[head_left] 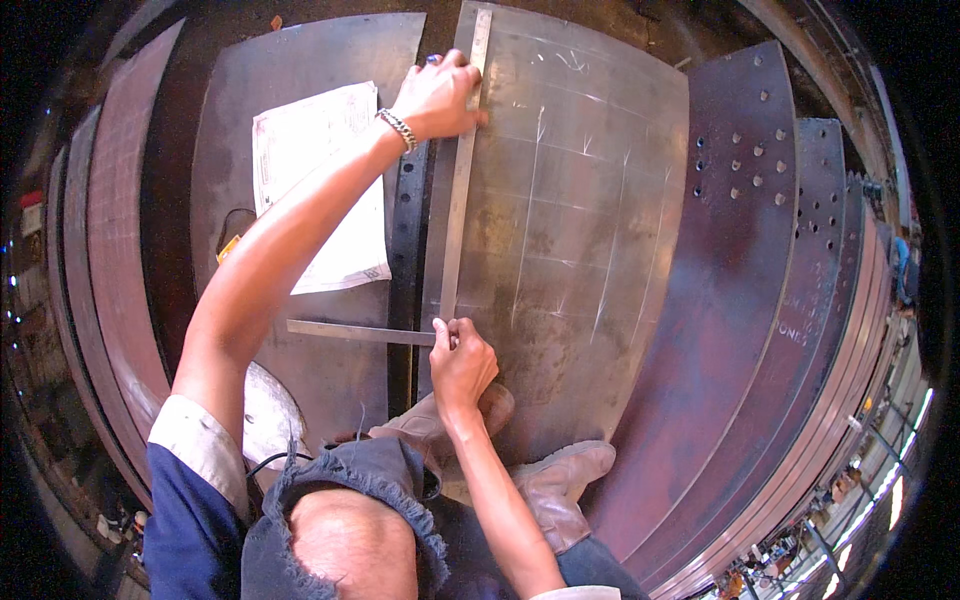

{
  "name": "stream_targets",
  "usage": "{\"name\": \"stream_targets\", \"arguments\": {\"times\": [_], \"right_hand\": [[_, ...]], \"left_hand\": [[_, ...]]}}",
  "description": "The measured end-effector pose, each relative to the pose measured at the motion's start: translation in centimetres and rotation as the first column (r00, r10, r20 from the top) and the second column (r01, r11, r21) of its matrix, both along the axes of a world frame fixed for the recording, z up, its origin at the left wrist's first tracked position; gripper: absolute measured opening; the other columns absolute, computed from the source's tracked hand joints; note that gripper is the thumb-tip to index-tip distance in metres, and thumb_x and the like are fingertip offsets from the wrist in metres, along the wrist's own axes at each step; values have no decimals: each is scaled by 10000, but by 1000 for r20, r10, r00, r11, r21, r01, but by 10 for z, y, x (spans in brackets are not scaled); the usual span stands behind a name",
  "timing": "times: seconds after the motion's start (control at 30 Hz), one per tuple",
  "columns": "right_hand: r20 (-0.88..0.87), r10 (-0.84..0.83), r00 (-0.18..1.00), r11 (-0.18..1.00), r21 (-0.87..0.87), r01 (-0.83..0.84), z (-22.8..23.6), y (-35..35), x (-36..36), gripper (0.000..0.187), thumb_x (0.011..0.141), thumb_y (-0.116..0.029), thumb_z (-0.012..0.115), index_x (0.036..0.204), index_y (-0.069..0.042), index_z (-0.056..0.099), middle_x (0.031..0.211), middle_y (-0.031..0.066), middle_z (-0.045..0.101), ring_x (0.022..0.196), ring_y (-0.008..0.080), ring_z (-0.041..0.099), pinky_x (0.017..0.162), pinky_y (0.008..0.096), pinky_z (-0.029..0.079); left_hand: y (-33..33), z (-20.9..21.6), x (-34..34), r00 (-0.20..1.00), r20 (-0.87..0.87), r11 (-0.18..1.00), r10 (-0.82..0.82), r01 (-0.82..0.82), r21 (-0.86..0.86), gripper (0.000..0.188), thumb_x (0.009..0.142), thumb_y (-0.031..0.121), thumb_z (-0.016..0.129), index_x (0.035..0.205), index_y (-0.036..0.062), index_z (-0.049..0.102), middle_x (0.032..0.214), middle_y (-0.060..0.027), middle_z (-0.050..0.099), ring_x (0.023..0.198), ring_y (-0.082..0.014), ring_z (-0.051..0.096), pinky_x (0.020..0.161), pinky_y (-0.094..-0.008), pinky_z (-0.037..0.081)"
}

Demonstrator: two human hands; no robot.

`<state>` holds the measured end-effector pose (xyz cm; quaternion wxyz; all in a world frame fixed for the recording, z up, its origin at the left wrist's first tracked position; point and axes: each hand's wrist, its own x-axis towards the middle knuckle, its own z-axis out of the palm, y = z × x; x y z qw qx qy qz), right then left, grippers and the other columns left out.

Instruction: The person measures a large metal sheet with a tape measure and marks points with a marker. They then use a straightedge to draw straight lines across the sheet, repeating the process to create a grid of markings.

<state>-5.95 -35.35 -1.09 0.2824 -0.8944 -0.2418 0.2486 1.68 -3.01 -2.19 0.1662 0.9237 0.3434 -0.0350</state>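
An L-shaped steel square [463, 190] lies on a grey steel plate [570, 220]. Its long arm runs up along the plate's left side, and its short arm reaches left across a dark gap onto the neighbouring plate. My left hand [440, 95], with a chain bracelet at the wrist, grips the upper part of the long arm, fingers curled over it. Down at the corner, my right hand [462, 365] is closed with thumb and forefinger pinched on the square; whether it also holds something small is hidden. Thin white lines and arrow-like marks cover the plate right of the square.
A paper drawing sheet [325, 180] lies on the left plate [300, 55], with a small yellow object [228, 249] beside it. Reddish plates with drilled holes [735, 200] overlap at the right. More plates [130, 200] stand left. My boots [560, 490] and torn-trousered knee [350, 545] are close below.
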Motion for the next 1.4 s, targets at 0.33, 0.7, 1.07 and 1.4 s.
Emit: {"name": "stream_targets", "arguments": {"times": [0.33, 0.7, 1.07, 1.4], "right_hand": [[-13, -10, 1000, 1000, -10, 10, 0, -1, 1, 244, 860, -217, 770, 766, -32, 642, 666, 166, 640, 625, 398, 635, 547, 465, 456], [-31, -25, 999, 999, 24, 26, -2, -2, 0, 238, 859, -218, 771, 771, -42, 639, 668, 156, 645, 617, 391, 636, 537, 462, 455], [-27, -5, 1000, 999, 31, 6, -1, -1, 2, 236, 864, -217, 767, 778, -41, 635, 675, 159, 648, 625, 392, 639, 537, 463, 456], [-37, -4, 999, 1000, 18, 5, -3, -2, 1, 230, 867, -222, 766, 787, -46, 642, 677, 157, 654, 632, 395, 644, 541, 468, 462]], "left_hand": [[14, -22, 27, 909, 213, 931, 357, -364, -5, 475, 704, 365, 867, 994, 33, 692, 946, -149, 729, 928, -312, 702, 851, -396, 539], [20, -19, 25, 876, 216, 902, 431, -421, -94, 376, 643, 327, 886, 883, 52, 794, 879, -164, 754, 846, -287, 737, 837, -357, 568], [19, -15, 26, 889, 200, 910, 412, -411, -49, 364, 656, 345, 886, 866, 61, 799, 845, -156, 755, 803, -268, 743, 808, -351, 570], [16, -23, 22, 887, 289, 923, 361, -384, 25, 314, 676, 358, 876, 854, 114, 790, 847, -113, 756, 826, -264, 736, 805, -371, 564]]}}
